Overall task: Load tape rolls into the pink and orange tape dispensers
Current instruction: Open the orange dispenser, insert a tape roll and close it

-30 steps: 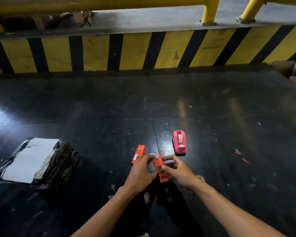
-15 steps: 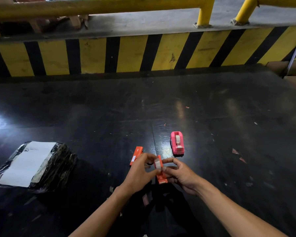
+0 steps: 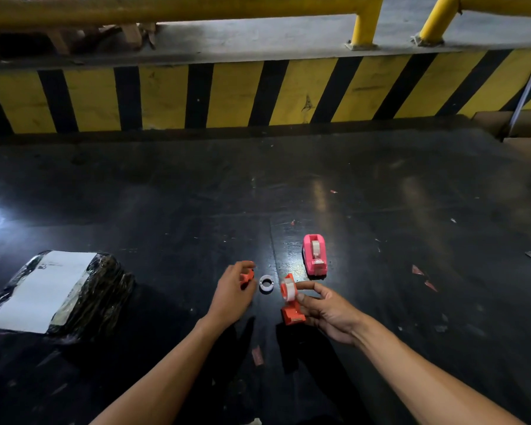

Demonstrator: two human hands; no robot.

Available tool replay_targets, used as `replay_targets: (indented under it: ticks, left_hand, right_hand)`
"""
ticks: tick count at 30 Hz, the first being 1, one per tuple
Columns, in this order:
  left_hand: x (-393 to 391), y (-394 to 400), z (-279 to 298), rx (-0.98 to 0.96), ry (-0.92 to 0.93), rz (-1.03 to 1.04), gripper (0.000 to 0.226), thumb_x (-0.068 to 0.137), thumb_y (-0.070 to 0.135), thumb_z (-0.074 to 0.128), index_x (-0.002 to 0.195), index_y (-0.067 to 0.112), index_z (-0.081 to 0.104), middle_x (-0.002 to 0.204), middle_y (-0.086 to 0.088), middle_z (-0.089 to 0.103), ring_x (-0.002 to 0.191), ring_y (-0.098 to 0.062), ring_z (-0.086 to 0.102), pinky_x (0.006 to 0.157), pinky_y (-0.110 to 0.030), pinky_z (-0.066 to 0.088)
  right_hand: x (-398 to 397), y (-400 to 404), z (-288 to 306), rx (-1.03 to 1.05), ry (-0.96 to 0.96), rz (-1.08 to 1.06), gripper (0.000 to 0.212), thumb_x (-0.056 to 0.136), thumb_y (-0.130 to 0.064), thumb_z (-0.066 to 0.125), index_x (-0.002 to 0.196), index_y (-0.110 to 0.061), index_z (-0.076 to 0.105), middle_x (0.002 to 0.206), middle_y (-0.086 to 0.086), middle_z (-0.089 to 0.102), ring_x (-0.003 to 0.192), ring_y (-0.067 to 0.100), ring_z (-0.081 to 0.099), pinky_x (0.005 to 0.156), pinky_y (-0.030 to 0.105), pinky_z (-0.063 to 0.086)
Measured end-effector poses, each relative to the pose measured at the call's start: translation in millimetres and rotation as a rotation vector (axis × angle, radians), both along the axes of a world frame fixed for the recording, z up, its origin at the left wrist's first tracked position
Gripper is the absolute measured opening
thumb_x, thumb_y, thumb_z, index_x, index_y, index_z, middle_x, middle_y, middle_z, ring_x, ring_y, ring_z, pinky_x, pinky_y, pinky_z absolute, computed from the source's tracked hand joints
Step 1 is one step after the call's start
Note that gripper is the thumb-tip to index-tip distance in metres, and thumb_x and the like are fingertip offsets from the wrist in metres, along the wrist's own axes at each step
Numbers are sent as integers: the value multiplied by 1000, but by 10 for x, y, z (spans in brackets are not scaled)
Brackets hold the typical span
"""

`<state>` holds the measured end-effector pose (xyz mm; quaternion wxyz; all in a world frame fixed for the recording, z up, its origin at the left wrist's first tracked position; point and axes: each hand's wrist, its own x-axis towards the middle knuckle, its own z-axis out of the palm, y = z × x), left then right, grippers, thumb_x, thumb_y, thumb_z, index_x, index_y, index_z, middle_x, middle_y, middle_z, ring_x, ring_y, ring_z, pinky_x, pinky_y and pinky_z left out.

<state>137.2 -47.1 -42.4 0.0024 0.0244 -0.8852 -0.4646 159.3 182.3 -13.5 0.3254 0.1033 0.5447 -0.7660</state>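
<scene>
The right hand (image 3: 328,311) pinches the light, rigid orange dispenser (image 3: 291,305) by its sides; the left hand (image 3: 233,291), half-curled left of it, covers another orange piece (image 3: 248,276), grip unclear.

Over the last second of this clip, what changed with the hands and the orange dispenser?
The left hand let go of the orange dispenser and moved left to an orange piece. A loose tape roll now shows on the floor between the hands. The right hand keeps holding the dispenser. The pink dispenser and wrapped package stayed put.
</scene>
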Motion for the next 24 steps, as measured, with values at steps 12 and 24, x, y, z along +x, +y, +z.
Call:
replay_targets:
  ticks: [12,24]
  left_hand:
    - [-519,-64,-293,-321,-380,51,54,93,31,50,145,35,38,127,-23,51,113,-42,53,98,-49,51]
    - [46,200,457,623,-590,14,43,91,14,67,127,35,58,117,-22,71,94,-31,73,75,-39,61]
  right_hand:
    - [-36,122,33,25,-3,-31,36,87,-7,65,122,-8,55,87,8,74,66,14,66,60,24,56]
    - [-26,-6,55,0,-1,-34,41,88,-8,65,125,-22,55,82,5,73,63,12,63,59,23,54]
